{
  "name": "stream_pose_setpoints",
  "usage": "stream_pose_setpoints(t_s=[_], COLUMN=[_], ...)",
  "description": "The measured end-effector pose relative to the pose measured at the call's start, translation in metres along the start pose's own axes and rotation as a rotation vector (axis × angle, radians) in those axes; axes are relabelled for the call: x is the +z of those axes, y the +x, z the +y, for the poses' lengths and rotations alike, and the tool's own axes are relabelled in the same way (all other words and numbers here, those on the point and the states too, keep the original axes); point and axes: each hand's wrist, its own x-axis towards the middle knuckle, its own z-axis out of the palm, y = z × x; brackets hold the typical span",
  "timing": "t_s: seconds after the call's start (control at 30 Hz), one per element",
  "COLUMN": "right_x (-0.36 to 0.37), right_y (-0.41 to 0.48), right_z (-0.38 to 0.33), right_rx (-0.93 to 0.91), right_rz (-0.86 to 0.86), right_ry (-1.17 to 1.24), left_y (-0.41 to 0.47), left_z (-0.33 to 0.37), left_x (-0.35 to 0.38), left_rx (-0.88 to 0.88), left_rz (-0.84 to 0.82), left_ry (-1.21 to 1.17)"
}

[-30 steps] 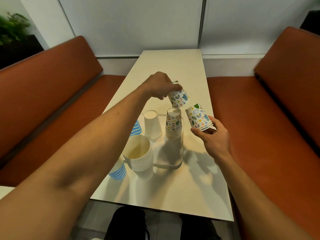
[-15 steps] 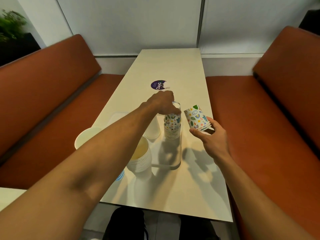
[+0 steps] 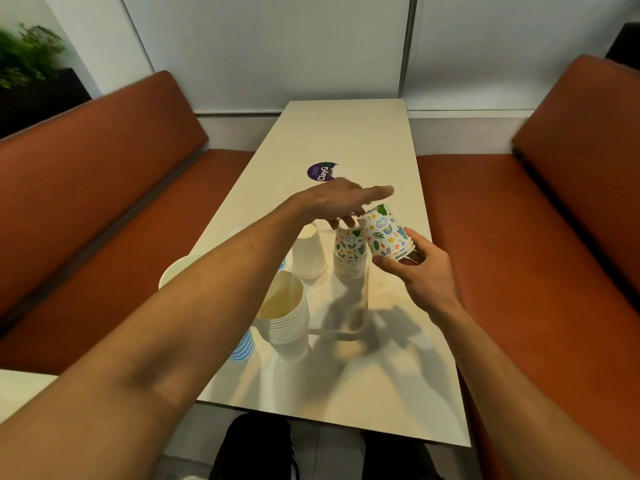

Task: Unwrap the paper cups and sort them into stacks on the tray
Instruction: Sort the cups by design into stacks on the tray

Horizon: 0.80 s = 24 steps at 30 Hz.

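Note:
My left hand (image 3: 341,202) hovers over the upside-down stack of patterned cups (image 3: 349,256) on the clear tray (image 3: 341,332), fingers stretched out and empty, fingertips near the stack's top. My right hand (image 3: 414,268) grips a short tilted stack of patterned cups (image 3: 386,233) just right of that stack. An upside-down white cup stack (image 3: 309,252) stands behind, and an upright white cup stack (image 3: 285,315) sits at the tray's near left. Blue-striped cups (image 3: 242,346) peek out below my left forearm.
The long cream table (image 3: 346,140) carries a round purple sticker (image 3: 322,172) beyond my hands. A white cup (image 3: 176,271) lies at the left table edge. Orange benches flank both sides. A dark bag (image 3: 256,445) is under the near edge.
My left hand lowered a patterned cup onto the tray stack, let it go and spread its fingers. My right hand brought its cups slightly closer to the stack.

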Motion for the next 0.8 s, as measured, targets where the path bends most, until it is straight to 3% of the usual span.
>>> stream_pose_setpoints(t_s=[0.27, 0.37, 0.5, 0.8], right_x=[0.000, -0.004, -0.012, -0.005], right_y=[0.000, -0.001, -0.001, 0.000], right_z=[0.000, 0.002, 0.011, 0.014], right_rx=[0.033, 0.041, 0.061, 0.079], right_rz=[-0.056, 0.003, 0.129, 0.115], right_ry=[0.006, -0.009, -0.041, -0.035], left_y=[0.004, 0.003, -0.002, 0.005], left_z=[-0.013, -0.012, -0.010, -0.011], left_x=[-0.011, -0.023, -0.032, -0.002], left_rx=[0.003, -0.014, 0.028, 0.018], left_rz=[0.075, 0.254, 0.550, 0.339], left_ry=[0.005, -0.052, 0.064, 0.345])
